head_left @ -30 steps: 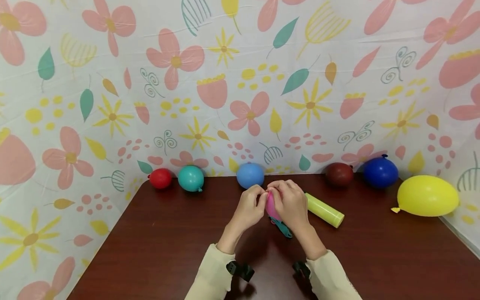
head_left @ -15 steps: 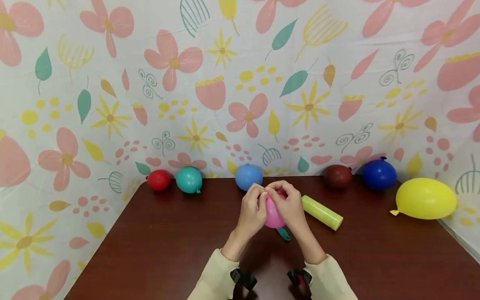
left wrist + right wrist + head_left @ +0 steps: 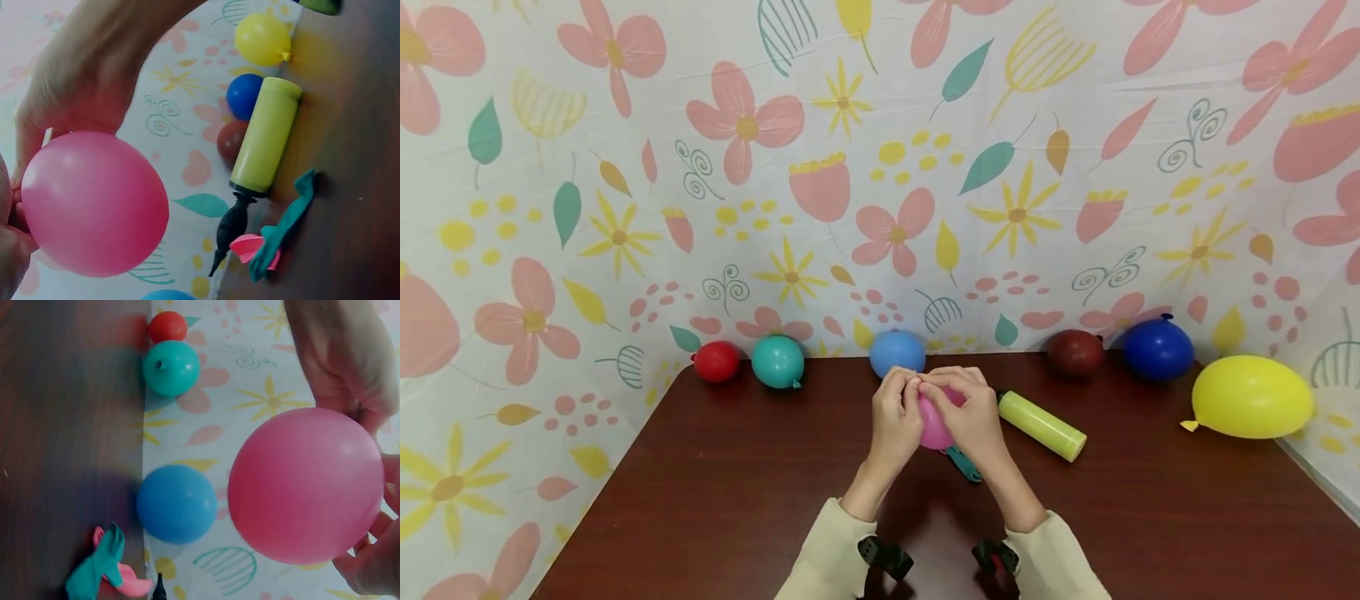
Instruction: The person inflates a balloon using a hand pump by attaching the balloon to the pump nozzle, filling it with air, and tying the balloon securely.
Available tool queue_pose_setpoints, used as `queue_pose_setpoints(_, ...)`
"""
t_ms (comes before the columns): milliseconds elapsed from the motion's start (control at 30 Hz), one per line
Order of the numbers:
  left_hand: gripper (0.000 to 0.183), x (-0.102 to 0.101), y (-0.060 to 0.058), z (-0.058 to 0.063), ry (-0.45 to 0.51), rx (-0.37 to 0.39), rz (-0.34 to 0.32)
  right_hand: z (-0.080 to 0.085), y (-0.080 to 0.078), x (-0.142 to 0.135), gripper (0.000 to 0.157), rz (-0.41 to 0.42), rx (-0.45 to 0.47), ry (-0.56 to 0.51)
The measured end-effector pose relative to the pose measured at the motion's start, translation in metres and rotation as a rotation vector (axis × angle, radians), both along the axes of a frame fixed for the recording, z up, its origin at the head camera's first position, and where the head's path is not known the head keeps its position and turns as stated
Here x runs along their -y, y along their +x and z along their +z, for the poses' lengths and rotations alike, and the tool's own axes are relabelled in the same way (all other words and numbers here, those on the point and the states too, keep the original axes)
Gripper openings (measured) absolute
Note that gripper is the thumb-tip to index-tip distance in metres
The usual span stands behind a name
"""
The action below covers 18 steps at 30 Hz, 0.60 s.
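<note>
An inflated pink balloon (image 3: 935, 427) is held above the table, its neck between the fingertips of both hands. My left hand (image 3: 897, 423) pinches from the left and my right hand (image 3: 976, 421) from the right, fingertips meeting at the top of the balloon. The neck itself is hidden by the fingers. In the left wrist view the round pink balloon (image 3: 97, 203) looks taut, and in the right wrist view the same balloon (image 3: 306, 487) hangs close to both hands. Beneath it lie limp teal balloon (image 3: 962, 464) and pink balloon (image 3: 249, 247) pieces on the table.
A yellow-green hand pump (image 3: 1042, 426) with a black nozzle lies right of the hands. Along the back edge sit red (image 3: 717, 362), teal (image 3: 778, 362), light blue (image 3: 898, 354), brown (image 3: 1076, 352), dark blue (image 3: 1158, 349) and yellow (image 3: 1252, 397) inflated balloons, before a floral cloth.
More of the pink balloon showed between the hands half a second ago than one second ago. Since then both hands have shifted slightly left with it, fingers still at its neck.
</note>
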<state>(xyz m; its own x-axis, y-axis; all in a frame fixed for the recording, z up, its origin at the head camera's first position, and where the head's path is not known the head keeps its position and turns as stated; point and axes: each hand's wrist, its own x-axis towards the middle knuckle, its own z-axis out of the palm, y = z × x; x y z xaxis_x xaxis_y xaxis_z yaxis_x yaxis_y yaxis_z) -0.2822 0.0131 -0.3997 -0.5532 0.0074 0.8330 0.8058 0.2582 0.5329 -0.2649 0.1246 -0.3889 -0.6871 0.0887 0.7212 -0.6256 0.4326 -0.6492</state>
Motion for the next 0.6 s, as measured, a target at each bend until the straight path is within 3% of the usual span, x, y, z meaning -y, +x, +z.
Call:
queue_pose_setpoints(267, 0.018, -0.005, -0.001, -0.006, 0.001, -0.038, 0.026, 0.002, 0.000, -0.004, 0.013, -0.016, -0.070, 0.107)
queue_pose_setpoints(600, 0.018, -0.010, -0.003, -0.010, -0.039, -0.156, 0.038, 0.003, 0.007, 0.006, 0.007, -0.175, -0.029, 0.020)
